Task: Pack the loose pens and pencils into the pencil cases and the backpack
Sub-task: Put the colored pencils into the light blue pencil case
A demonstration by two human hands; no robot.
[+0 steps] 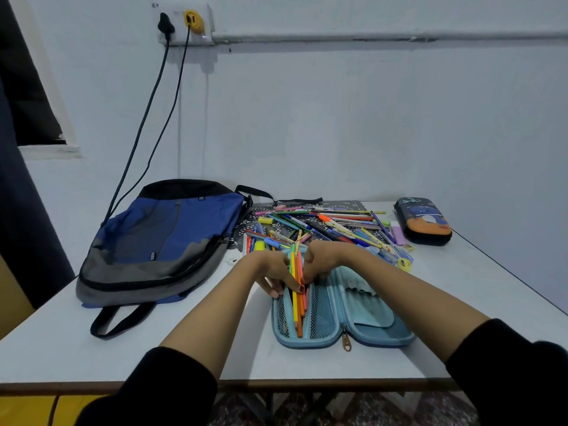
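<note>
- Hands meet over the open light blue pencil case, which lies flat at the near middle of the white table.
- Right hand curls its fingers down onto a bundle of pencils and pinches it near the upper end. The fingertips are partly hidden behind the pencils.
- Left hand presses against the bundle's left side, thumb by the pencils and fingers reaching down to the case's rim. Whether it grips the pencils or only steadies them cannot be told, since the two hands overlap there.
- Bundle lies lengthwise in the case's left half, between two mesh pockets, with its upper ends sticking out past the hands. How many pencils it holds is hard to count.
- Loose pens and pencils lie heaped just behind the hands on a dark patterned mat. The hands cover the near edge of the heap.
- Blue and grey backpack lies flat to the left, well apart from the case. Whether its zip is open cannot be made out.
- Dark printed pencil case sits zipped at the far right, with a purple eraser just beside it.
- Black sleeves are cut off by the lower frame edge.
</note>
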